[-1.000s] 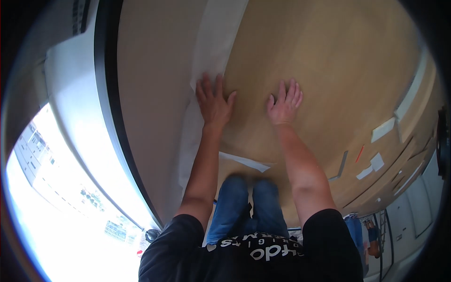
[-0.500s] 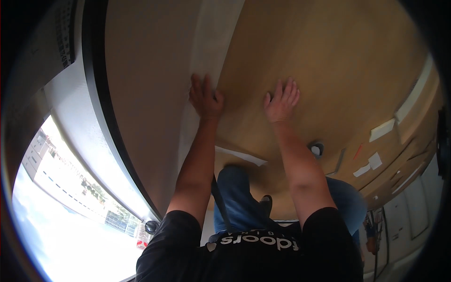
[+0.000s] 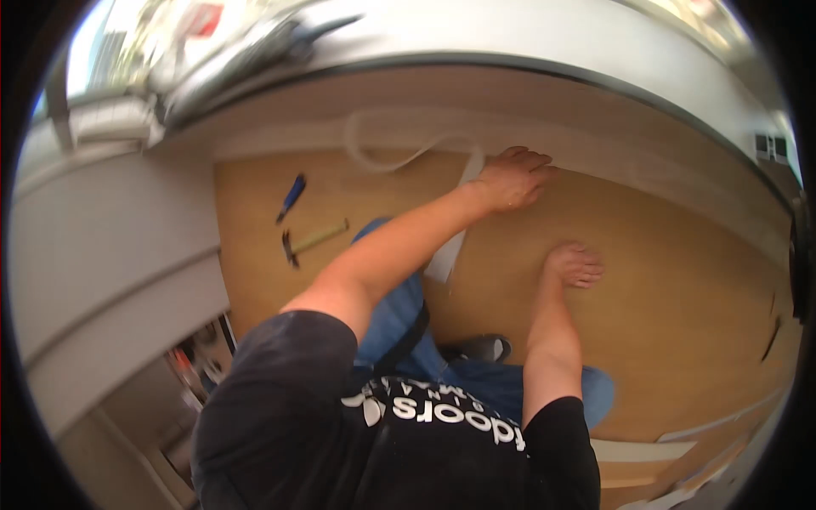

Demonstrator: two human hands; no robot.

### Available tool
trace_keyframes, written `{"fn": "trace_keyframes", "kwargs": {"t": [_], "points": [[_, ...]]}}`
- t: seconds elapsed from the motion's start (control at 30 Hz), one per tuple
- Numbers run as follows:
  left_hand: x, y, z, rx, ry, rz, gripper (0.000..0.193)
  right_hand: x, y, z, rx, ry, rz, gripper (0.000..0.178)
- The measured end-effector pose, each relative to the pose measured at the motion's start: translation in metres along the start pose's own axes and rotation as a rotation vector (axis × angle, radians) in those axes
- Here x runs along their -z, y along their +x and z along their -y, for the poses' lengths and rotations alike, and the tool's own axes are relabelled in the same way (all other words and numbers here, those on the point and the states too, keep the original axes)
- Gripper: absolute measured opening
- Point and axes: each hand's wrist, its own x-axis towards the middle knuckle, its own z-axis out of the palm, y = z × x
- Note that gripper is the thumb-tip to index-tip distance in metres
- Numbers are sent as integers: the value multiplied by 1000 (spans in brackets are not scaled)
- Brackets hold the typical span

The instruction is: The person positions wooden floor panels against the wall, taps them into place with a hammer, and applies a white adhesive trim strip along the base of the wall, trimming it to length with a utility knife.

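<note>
My left hand (image 3: 514, 178) rests at the edge of a brown sheet (image 3: 680, 280), where it meets a pale strip along the wall. Its fingers point right, slightly bent, and nothing shows in them. Nearer to me, my right hand (image 3: 575, 265) lies palm down on the same sheet with its fingers stretched out. A white strip (image 3: 450, 255) runs from under my left wrist toward my knee. Beyond it, a thin pale band (image 3: 382, 163) curls along the sheet's far edge.
A hammer (image 3: 321, 235) and a blue-handled tool (image 3: 291, 198) lie on the sheet at the left. A dark-edged white ledge (image 3: 544, 42) curves across the far side. Grey panels (image 3: 110, 229) stand at the left, and a dark slim thing (image 3: 772, 338) lies far right.
My view has swung left, bringing the hammer and blue-handled tool into sight. My left hand now reaches across to the right, farther out than my right hand. Both still touch the brown surface.
</note>
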Motion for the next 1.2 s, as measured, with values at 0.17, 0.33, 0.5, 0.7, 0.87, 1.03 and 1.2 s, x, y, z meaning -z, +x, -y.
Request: {"fn": "trace_keyframes", "kwargs": {"t": [0.17,0.33,0.5,0.7,0.87,1.03,1.2], "points": [[114,-355,13,945,-149,-105,42,21,-18,-25,132,-24,405,69],[78,-575,71,1513,-51,-76,43,10,132,-55,180,607,1009,60],[61,-591,135,1430,253,-263,40,88,88,-53,510,277,884,38],[90,-536,234,1317,376,-133,29,187,-41,30,1019,283,850,46],[112,-542,252,1279,293,10,27,296,-157,133,931,480,1238,40],[181,-444,177,784,190,-351,36,325,-205,217,537,639,1732,37],[208,-367,84,228,-39,-745,28,371,-239,257,-28,647,2353,45]]}}
